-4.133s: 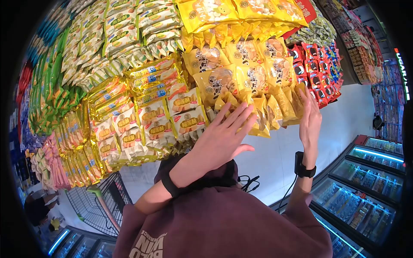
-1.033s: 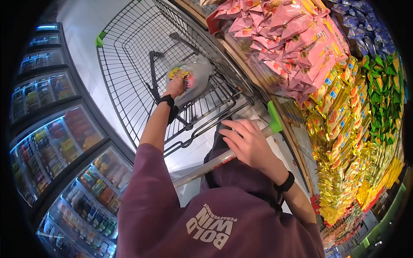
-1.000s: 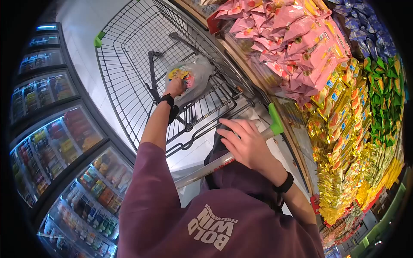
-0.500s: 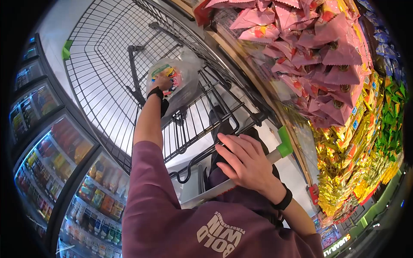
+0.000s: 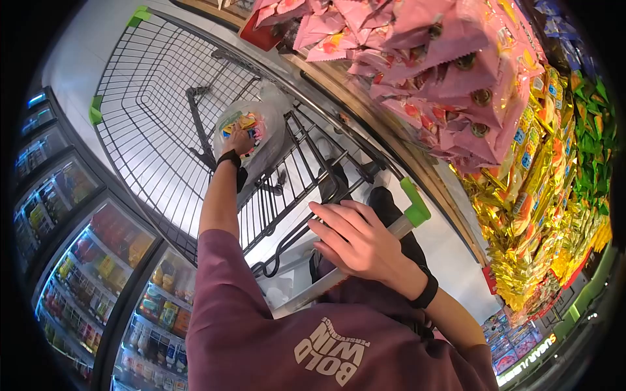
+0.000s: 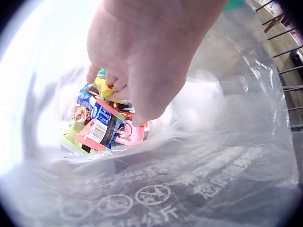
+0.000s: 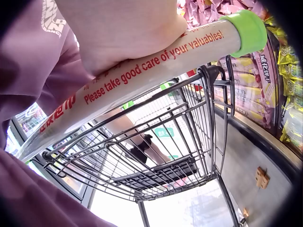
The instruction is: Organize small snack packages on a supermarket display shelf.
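"Where is the left hand (image 6: 147,52) working?"

"It's resting at ten o'clock in the head view, inside a see-through plastic bag (image 6: 203,156) that is sitting in the shopping cart (image 5: 96,111). Its bent fingers are touching small wrapped packets (image 6: 97,130) deep in the bag."

"Is it pinching one?"

"I can't tell; the knuckles are partly hiding the fingertips. A yellow wrapper (image 6: 105,90) is lying right beneath them, and the thumb is pointing down at about four o'clock from it."

"And the right hand (image 5: 365,244)?"

"That one is lying relaxed between four and five o'clock, its heel resting on the cart handle (image 7: 208,42), its fingers nearly straight and not wrapping round the bar."

"How would you be doing this well?"

"I'm judging it as sorting or settling packets in the bag, so I'd be using light fingertips; those thin wrappers are probably crushing easily. The barcoded packet, at six o'clock from the yellow wrapper, is overlapping others, so I'd be nudging it sideways, not tugging."

"Anything else?"

"The bag's printed film is bunching at six o'clock in the left wrist view; I'd be minding snags. The right palm is likely steadying the cart, so I'd be leaning gently."
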